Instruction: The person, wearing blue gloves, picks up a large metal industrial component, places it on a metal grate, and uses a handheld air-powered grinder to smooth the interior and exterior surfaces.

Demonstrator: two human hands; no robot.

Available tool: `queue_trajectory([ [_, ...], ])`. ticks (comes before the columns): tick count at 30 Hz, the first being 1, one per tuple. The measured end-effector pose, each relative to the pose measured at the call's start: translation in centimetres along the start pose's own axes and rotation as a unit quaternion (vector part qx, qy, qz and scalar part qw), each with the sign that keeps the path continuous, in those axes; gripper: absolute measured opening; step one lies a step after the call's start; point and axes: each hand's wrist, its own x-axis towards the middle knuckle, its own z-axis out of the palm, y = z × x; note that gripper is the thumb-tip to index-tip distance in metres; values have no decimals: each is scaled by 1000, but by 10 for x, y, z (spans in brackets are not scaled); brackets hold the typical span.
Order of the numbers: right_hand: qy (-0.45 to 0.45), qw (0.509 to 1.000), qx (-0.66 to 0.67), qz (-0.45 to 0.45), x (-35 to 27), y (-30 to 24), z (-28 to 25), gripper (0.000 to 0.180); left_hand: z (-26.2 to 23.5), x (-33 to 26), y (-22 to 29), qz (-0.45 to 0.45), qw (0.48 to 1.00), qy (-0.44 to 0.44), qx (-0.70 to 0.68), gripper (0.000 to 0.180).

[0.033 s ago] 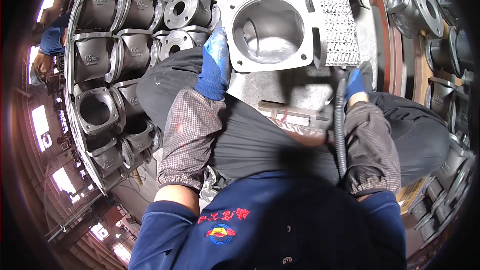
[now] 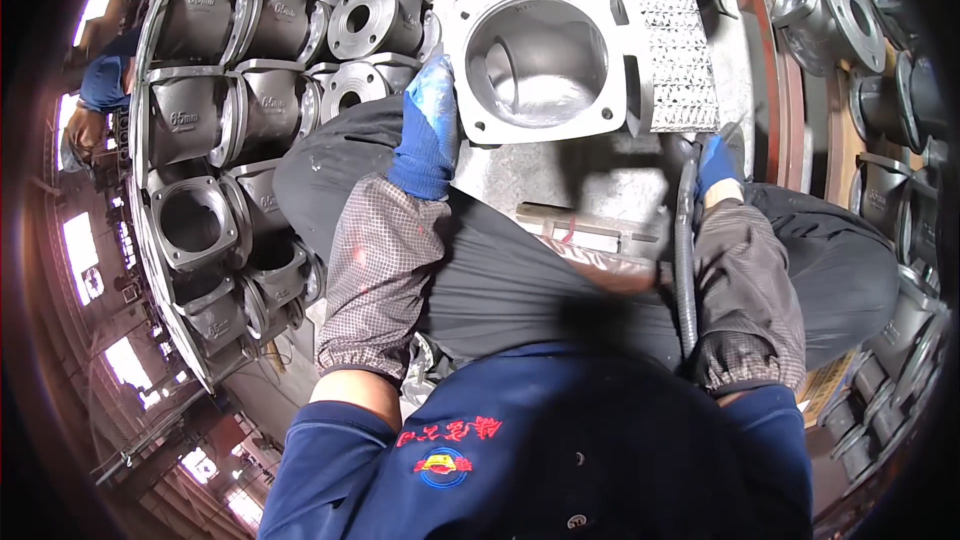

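Observation:
A grey metal valve body casting rests in front of me on a mat of expanded metal mesh. Its square flange, with a hole in each corner, faces up around a wide round bore. My left hand, in a blue glove, is closed against the casting's left side, its fingertips partly hidden. Lower right of the casting, my gloved right hand is wrapped round a dark hand tool at the end of a ribbed grey hose. Most of that tool is hidden by shadow and the hand.
Similar castings are stacked in a metal-edged rack on the left. More castings stand on the right beyond a reddish-brown rail. A small wooden piece lies between my legs. At far left, another person's hand shows.
My right hand and the upper hose have shifted slightly to the right. My left hand and the casting stay where they were.

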Motion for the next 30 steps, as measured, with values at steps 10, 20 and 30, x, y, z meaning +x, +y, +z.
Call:
queue_trajectory([
  [10,-77,957,137,-245,-146,-250,32,24,13,-12,82,237,961,38,135,32],
  [20,-441,889,62,-109,-272,-249,98,29,14,-29,97,40,979,-197,-44,48],
  [30,-243,895,-164,-336,-263,-213,129,34,3,-32,88,88,970,-223,-28,62],
])
